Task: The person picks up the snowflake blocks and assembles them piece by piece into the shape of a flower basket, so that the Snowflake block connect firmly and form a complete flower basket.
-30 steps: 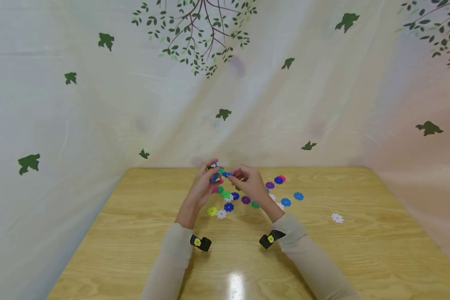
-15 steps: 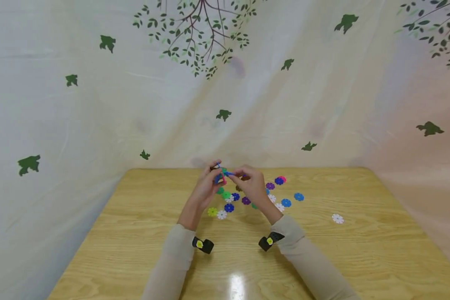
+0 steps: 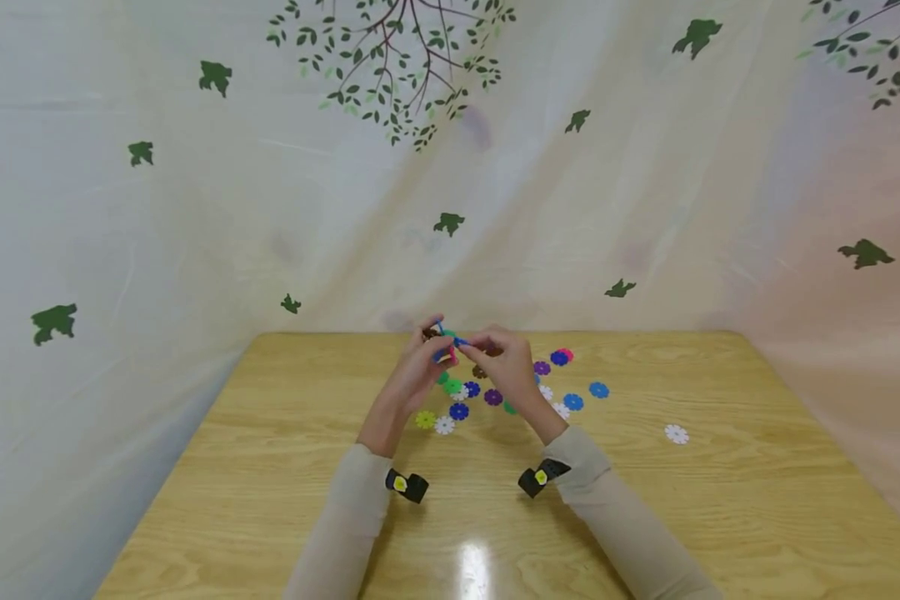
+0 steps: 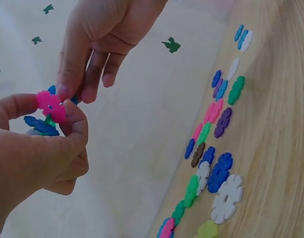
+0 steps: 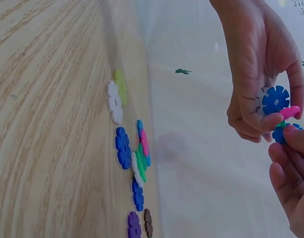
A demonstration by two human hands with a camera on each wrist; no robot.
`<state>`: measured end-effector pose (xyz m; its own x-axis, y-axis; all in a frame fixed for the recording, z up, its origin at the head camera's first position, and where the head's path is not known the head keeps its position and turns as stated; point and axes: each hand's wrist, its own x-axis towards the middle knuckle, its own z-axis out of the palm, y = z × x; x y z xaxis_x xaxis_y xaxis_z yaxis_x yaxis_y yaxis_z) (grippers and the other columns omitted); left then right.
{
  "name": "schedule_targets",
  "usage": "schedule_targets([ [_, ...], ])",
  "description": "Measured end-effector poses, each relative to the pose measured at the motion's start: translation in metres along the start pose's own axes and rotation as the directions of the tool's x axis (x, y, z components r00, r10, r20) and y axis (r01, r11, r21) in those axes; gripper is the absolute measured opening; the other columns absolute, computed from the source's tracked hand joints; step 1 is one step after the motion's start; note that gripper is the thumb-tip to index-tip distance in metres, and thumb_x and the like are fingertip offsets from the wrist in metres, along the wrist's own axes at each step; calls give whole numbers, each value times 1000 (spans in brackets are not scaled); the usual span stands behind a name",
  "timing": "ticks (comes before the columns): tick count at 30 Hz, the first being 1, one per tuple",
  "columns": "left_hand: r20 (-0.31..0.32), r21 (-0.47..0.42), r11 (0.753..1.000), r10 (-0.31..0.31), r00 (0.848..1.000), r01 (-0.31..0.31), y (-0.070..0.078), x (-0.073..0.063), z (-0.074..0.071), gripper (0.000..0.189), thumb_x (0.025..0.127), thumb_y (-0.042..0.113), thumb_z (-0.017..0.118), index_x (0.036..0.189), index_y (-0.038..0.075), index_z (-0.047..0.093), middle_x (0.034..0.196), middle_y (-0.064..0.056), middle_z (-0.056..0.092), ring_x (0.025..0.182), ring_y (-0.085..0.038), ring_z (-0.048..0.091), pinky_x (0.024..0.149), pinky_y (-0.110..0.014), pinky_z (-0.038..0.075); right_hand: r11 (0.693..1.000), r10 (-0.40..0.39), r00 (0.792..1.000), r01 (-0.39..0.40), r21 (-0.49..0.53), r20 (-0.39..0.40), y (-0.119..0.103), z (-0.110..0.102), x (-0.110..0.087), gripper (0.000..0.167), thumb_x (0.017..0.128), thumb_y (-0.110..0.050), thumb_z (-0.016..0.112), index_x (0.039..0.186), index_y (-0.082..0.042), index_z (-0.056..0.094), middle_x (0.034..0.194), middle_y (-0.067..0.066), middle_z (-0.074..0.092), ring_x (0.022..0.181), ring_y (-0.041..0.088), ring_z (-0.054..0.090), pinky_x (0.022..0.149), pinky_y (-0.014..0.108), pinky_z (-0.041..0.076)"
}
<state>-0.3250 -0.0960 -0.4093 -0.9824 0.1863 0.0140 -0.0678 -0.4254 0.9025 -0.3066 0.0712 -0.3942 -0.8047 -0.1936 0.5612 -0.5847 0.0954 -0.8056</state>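
- Your hands are drawing slightly closer together; less of the blue disc (image 5: 279, 135) is showing between them than a second ago, while the loose discs (image 3: 459, 412) in view are lying as they were; this is suggesting a disc being worked into the join, though your fingers are covering the contact, so whether it is seating cannot be told.
- Your left hand (image 3: 412, 372) is gripping the cluster of joined discs (image 5: 276, 100), thumb and fingers bent round it; your right hand (image 3: 508, 367) is pinching the blue disc; neither hand is spreading wide.
- The cluster is staying up in the air between your hands, over the far part of the table (image 3: 270, 467).
- In the left wrist view the pink disc (image 4: 51, 105) is facing the camera, with another blue disc (image 4: 41, 126) slanting below; the cluster is showing no clear long axis; from the head, the pinched disc is appearing as a thin edge, running from hand to hand and dipping slightly rightward.
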Motion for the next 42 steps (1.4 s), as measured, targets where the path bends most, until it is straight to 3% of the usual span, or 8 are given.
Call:
schedule_targets([
  [4, -23, 30, 999, 27, 999, -27, 2, 0, -1, 57, 104, 5, 52, 156, 13, 29, 105, -1, 50, 94, -11, 54, 83, -21, 51, 999, -13, 999, 15, -30, 37, 4, -2, 1, 12, 91, 6, 70, 101, 14, 73, 92, 30, 69, 67, -5, 62, 58, 22, 59],
  [11, -25, 107, 993, 43, 999, -40, -3, 1, -4, 56, 106, 12, 52, 157, 17, 31, 129, -7, 50, 95, -10, 56, 75, -22, 51, 998, -9, 997, 15, -68, 76, 32, -1, 3, 14, 92, 0, 72, 104, 8, 75, 95, 27, 72, 61, -3, 59, 56, 20, 55],
  [18, -11, 124, 992, -6, 1000, 8, -3, 0, -7, 58, 101, 10, 62, 152, 18, 36, 108, -2, 55, 91, -11, 57, 70, -20, 51, 995, 79, 984, -69, -69, 162, 33, -13, 4, 13, 92, -10, 76, 98, 1, 77, 91, 20, 74, 64, 8, 67, 59, 24, 59],
  [24, -82, 55, 999, 9, 997, -5, 0, 3, -13, 53, 101, 13, 63, 148, 17, 40, 89, 6, 66, 80, -7, 58, 67, -18, 49, 956, 141, 953, -61, -287, 267, 40, -38, 5, 11, 94, -14, 74, 101, -6, 77, 93, 10, 76, 80, 21, 70, 70, 25, 58],
  [28, -121, 64, 998, 13, 993, -6, 3, 4, -18, 50, 103, 12, 60, 149, 17, 40, 83, 8, 64, 78, -6, 58, 72, -21, 52, 919, 210, 908, -57, -390, 363, 52, -55, 5, 12, 94, -9, 72, 102, -1, 75, 93, 10, 75, 84, 23, 70, 73, 26, 57],
  [36, -83, 63, 998, 9, 997, -4, 6, 3, -17, 37, 105, 7, 53, 140, 9, 41, 101, -2, 56, 92, -17, 67, 98, -40, 58, 851, 388, 767, -85, -518, 512, 73, -80, -6, 20, 92, -8, 75, 108, 3, 72, 90, 10, 72, 79, 13, 64, 70, 27, 55],
  [39, -86, 85, 996, 12, 996, -5, 5, 4, -15, 42, 106, 10, 54, 145, 6, 39, 102, -2, 56, 91, -15, 66, 95, -36, 59, 815, 452, 732, -106, -570, 510, 82, -82, -11, 24, 91, -11, 76, 112, -1, 72, 84, 6, 68, 73, 13, 60, 65, 26, 52],
  [42, -110, 95, 995, 13, 994, -2, 3, 5, -14, 43, 106, 14, 54, 146, 6, 40, 102, -2, 59, 87, -11, 65, 82, -27, 59, 796, 486, 717, -125, -593, 501, 85, -82, -15, 22, 90, -13, 78, 110, -5, 72, 82, 2, 65, 70, 14, 57, 62, 26, 49],
])
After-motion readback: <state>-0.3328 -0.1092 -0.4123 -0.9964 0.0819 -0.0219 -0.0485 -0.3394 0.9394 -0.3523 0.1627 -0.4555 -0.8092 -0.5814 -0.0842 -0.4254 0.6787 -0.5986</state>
